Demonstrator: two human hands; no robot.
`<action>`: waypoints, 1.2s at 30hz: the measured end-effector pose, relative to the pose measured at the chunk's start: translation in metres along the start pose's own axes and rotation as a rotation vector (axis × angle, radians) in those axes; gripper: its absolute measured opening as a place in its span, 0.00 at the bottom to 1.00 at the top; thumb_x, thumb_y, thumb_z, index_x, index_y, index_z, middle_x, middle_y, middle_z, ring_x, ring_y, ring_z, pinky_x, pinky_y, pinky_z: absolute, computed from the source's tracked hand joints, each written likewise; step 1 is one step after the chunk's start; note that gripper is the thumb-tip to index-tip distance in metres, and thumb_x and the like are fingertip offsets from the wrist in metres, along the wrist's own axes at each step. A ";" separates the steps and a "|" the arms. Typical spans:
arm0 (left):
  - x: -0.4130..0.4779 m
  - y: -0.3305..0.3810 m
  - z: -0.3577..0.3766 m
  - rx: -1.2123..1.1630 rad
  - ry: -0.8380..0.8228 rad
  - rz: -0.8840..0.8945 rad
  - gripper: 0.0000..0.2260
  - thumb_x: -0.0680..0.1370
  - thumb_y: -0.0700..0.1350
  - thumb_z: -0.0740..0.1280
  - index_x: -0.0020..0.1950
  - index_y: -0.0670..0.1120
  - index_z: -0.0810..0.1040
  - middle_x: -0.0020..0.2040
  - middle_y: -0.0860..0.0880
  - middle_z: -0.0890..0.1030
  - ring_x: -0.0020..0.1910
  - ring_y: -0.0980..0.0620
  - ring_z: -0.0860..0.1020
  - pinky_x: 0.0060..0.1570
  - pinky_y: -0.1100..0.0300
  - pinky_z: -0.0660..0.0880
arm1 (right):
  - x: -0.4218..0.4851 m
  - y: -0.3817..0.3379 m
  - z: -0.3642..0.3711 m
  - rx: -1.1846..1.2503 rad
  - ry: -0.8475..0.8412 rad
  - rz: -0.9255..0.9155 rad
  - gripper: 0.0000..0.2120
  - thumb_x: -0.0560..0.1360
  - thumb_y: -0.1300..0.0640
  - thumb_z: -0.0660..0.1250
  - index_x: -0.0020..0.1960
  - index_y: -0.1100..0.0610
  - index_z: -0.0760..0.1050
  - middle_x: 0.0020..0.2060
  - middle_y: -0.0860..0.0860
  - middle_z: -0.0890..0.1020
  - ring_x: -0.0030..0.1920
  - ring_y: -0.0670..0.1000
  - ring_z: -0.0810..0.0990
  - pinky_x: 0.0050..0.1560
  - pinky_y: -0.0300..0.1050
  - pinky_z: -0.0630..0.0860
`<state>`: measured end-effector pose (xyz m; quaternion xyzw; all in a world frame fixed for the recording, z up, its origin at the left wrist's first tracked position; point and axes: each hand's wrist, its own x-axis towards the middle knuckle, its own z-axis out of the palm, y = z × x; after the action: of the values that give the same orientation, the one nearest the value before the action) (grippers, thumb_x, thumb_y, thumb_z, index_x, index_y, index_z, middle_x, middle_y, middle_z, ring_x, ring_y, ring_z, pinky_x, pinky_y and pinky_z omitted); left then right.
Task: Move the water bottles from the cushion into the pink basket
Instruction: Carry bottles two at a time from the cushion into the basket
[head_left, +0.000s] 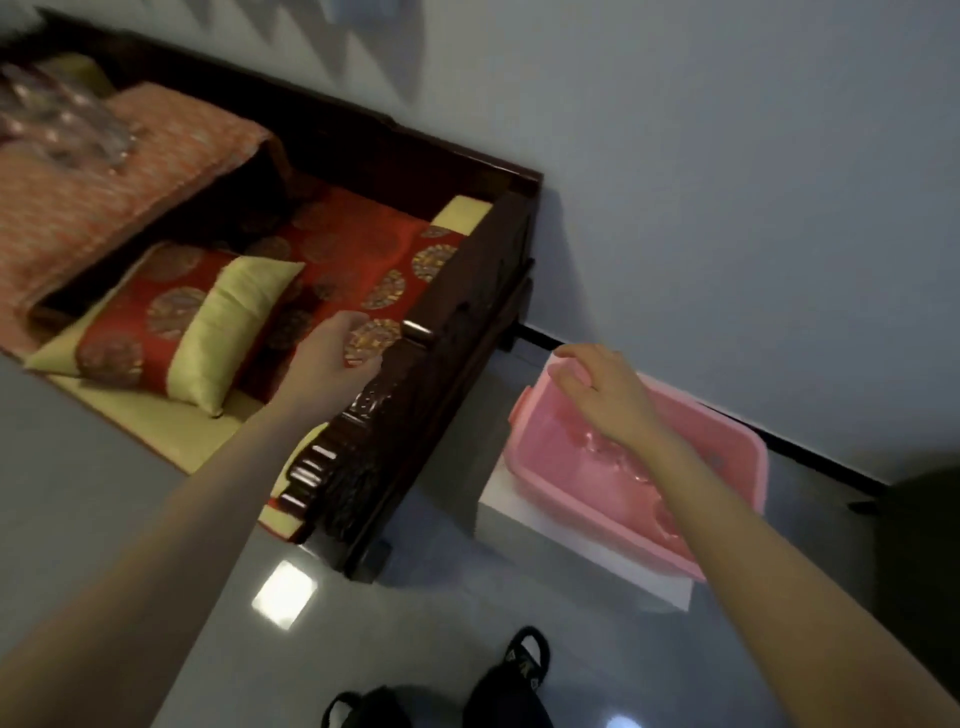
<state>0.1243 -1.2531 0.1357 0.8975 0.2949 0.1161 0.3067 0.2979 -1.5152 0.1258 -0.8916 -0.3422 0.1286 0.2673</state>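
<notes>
Nearest: our black sandals (519, 670) on the glossy grey floor (104, 467). Our right hand (605, 397) hovers over the pink plastic basket (737, 457), fingers loosely spread, holding nothing. The basket sits on a low white box (519, 499) by the wall. A blurred clear shape inside (613, 452) looks like a bottle already in; we can't confirm the count. Our left hand (335, 356) is above the red-and-gold seat pad (353, 244), just beside the dark carved wooden armrest (415, 415), fingers relaxed and slightly curled, empty. Farther out, the clear plastic water bottles (62, 119) lie clustered on the orange patterned cushion (104, 208) at the far end of the sofa, well apart from both hands and too blurred to count. Handling guess: thin-walled plastic, light if empty, heavier if full. They're smooth and round, so they'll roll on the soft cushion and dent under a hard squeeze. We'd wrap the mid-body, or take the neck under the cap where they lie packed together.
</notes>
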 end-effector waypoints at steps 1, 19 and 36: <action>-0.011 -0.014 -0.019 0.009 0.012 -0.021 0.23 0.76 0.46 0.68 0.69 0.44 0.68 0.66 0.44 0.74 0.65 0.45 0.72 0.61 0.53 0.69 | 0.006 -0.022 0.011 0.006 -0.005 -0.043 0.18 0.79 0.48 0.61 0.65 0.56 0.74 0.62 0.54 0.77 0.64 0.56 0.72 0.64 0.49 0.67; -0.219 -0.322 -0.262 -0.429 0.314 -0.539 0.16 0.72 0.41 0.72 0.58 0.50 0.75 0.52 0.48 0.80 0.49 0.53 0.80 0.45 0.62 0.76 | -0.006 -0.385 0.249 0.115 -0.328 -0.378 0.20 0.74 0.54 0.68 0.65 0.52 0.73 0.59 0.49 0.75 0.61 0.50 0.74 0.59 0.45 0.70; -0.102 -0.533 -0.423 -0.439 0.400 -0.649 0.17 0.73 0.37 0.71 0.61 0.43 0.74 0.55 0.44 0.79 0.52 0.48 0.79 0.47 0.60 0.75 | 0.180 -0.618 0.422 0.124 -0.426 -0.443 0.19 0.73 0.54 0.69 0.63 0.51 0.74 0.56 0.47 0.76 0.57 0.48 0.74 0.51 0.41 0.67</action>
<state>-0.3665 -0.7707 0.1350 0.6319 0.5833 0.2452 0.4476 -0.0783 -0.8443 0.1186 -0.7303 -0.5681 0.2718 0.2647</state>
